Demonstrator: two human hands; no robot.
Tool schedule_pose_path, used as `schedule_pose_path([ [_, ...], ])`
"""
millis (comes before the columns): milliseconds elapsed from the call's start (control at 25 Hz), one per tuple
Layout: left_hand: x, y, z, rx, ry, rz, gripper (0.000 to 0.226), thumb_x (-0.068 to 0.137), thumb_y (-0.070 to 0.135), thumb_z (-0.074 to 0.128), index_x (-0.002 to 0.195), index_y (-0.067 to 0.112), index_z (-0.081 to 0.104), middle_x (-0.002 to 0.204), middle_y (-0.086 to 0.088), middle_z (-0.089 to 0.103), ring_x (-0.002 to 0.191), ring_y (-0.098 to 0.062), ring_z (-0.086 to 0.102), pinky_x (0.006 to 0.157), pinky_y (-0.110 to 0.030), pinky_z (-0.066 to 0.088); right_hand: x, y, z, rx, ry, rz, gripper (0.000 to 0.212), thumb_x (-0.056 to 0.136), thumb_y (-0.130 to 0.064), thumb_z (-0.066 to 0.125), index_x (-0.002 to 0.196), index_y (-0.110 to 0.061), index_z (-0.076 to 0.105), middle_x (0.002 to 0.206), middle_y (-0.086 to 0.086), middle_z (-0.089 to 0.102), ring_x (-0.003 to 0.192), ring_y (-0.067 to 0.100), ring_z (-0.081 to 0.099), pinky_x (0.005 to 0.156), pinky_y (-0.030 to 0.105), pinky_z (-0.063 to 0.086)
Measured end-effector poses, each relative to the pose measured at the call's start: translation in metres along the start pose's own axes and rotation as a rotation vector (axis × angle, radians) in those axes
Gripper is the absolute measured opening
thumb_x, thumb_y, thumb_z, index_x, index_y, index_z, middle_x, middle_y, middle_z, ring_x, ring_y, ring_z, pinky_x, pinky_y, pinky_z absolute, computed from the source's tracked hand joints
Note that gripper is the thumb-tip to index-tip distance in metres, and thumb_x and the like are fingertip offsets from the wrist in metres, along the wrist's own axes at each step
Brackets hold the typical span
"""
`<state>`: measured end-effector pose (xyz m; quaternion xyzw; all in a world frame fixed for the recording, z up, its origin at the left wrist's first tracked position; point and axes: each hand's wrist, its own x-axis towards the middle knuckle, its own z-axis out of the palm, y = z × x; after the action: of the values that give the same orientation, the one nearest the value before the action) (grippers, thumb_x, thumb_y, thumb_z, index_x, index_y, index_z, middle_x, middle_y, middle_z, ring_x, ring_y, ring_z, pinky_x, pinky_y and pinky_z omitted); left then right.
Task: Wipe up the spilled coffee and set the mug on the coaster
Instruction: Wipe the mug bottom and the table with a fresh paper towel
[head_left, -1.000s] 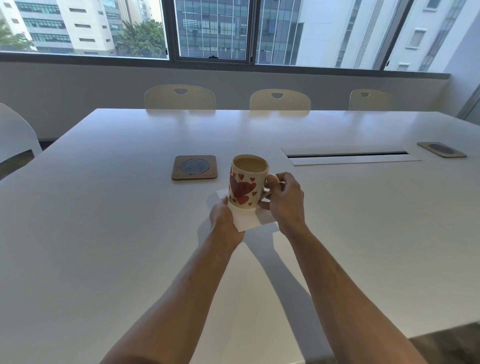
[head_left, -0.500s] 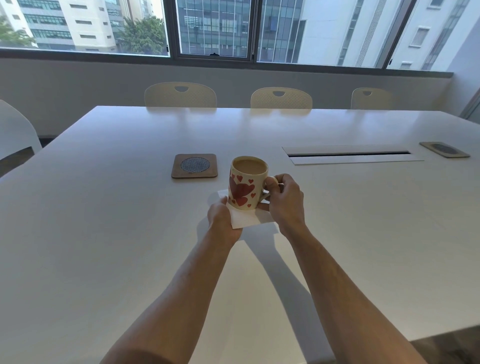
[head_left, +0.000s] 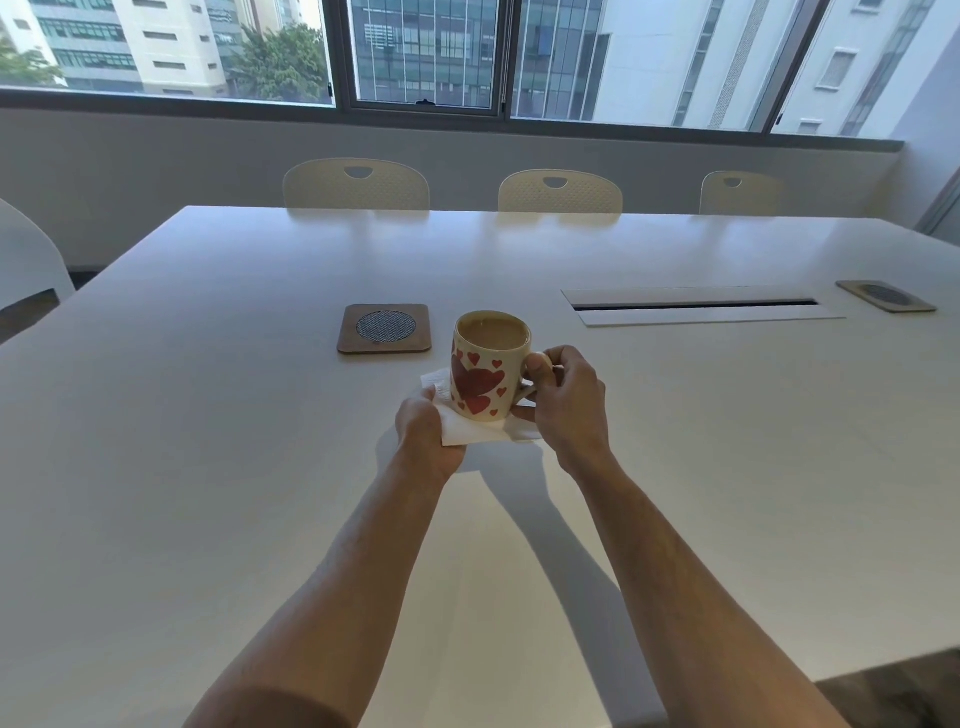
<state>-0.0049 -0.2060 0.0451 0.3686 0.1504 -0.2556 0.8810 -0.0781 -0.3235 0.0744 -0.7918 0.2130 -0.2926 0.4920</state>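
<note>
A cream mug (head_left: 485, 371) with red hearts, full of milky coffee, is held by its handle in my right hand (head_left: 569, 402). It sits just above or on a white paper napkin (head_left: 470, 431) spread on the white table (head_left: 208, 467). My left hand (head_left: 426, 434) grips the napkin's near-left edge, fingers under or on the paper. A square wooden coaster (head_left: 384, 328) with a round woven centre lies on the table just beyond and left of the mug. Any spill is hidden beneath the napkin.
A cable slot (head_left: 696, 305) is cut in the table to the right of the mug. A second coaster (head_left: 885, 296) lies at the far right. Three pale chairs (head_left: 356, 184) line the far edge and another chair (head_left: 26, 265) stands at the left.
The mug and both hands have stayed almost still over the napkin; the mug looks slightly lower against the napkin. The view has shifted a little.
</note>
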Motion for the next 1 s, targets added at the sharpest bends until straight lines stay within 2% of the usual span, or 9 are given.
schedule_pose_path([
  [120,-0.001,0.002,-0.001,-0.013,0.002,0.01,0.043,0.103,0.018,0.028,0.141,0.0,0.038,0.13,-0.025,0.055,0.107,-0.04,0.059,0.083,-0.052,0.049,-0.003,-0.002,0.001,0.006,0.0,-0.01,0.012,0.1,-0.021,0.053,0.103,-0.012,0.059,0.101,0.007,0.07,0.09,0.025,0.07,0.076,0.048,0.061],
  [280,0.0,0.009,-0.005,-0.068,0.021,0.02,0.042,0.102,0.013,0.028,0.143,0.001,0.034,0.136,-0.026,0.05,0.119,-0.042,0.054,0.098,-0.055,0.046,-0.007,-0.003,0.001,0.042,-0.005,-0.006,0.014,0.1,-0.024,0.053,0.099,-0.011,0.059,0.098,0.009,0.07,0.089,0.027,0.07,0.075,0.049,0.061],
  [360,0.002,0.013,-0.008,-0.077,0.025,0.021,0.043,0.102,0.013,0.028,0.143,0.003,0.032,0.138,-0.026,0.048,0.121,-0.043,0.053,0.101,-0.056,0.043,-0.008,-0.004,0.001,0.055,-0.006,-0.002,0.015,0.1,-0.024,0.053,0.098,-0.011,0.058,0.098,0.009,0.07,0.089,0.027,0.07,0.075,0.049,0.061],
  [480,0.004,0.018,-0.014,-0.082,0.011,0.017,0.043,0.102,0.014,0.026,0.141,0.0,0.037,0.135,-0.026,0.052,0.119,-0.042,0.054,0.095,-0.054,0.046,-0.013,-0.005,0.002,0.083,-0.003,0.006,0.015,0.1,-0.024,0.054,0.099,-0.01,0.059,0.096,0.009,0.07,0.089,0.026,0.071,0.073,0.048,0.062],
  [640,0.004,0.022,-0.02,-0.084,-0.03,0.05,0.043,0.103,0.02,0.028,0.14,0.001,0.038,0.128,-0.024,0.056,0.108,-0.04,0.059,0.076,-0.053,0.05,-0.015,-0.004,0.002,0.095,0.005,0.019,0.015,0.099,-0.025,0.055,0.099,-0.01,0.059,0.095,0.008,0.07,0.089,0.026,0.071,0.074,0.049,0.062],
  [840,0.003,0.014,-0.025,-0.076,-0.162,0.034,0.052,0.104,0.036,0.023,0.147,0.009,0.034,0.141,-0.025,0.048,0.124,-0.045,0.05,0.098,-0.065,0.041,-0.013,-0.009,0.003,0.136,0.062,0.027,0.015,0.099,-0.024,0.055,0.098,-0.01,0.059,0.095,0.009,0.069,0.089,0.026,0.071,0.07,0.048,0.062],
  [1000,-0.006,0.005,-0.019,-0.078,-0.244,0.007,0.058,0.104,0.043,0.017,0.144,0.008,0.041,0.139,-0.026,0.051,0.124,-0.043,0.051,0.096,-0.06,0.045,-0.008,-0.015,0.006,0.158,0.079,0.029,0.013,0.099,-0.023,0.055,0.098,-0.01,0.059,0.096,0.01,0.069,0.089,0.027,0.071,0.068,0.047,0.063],
])
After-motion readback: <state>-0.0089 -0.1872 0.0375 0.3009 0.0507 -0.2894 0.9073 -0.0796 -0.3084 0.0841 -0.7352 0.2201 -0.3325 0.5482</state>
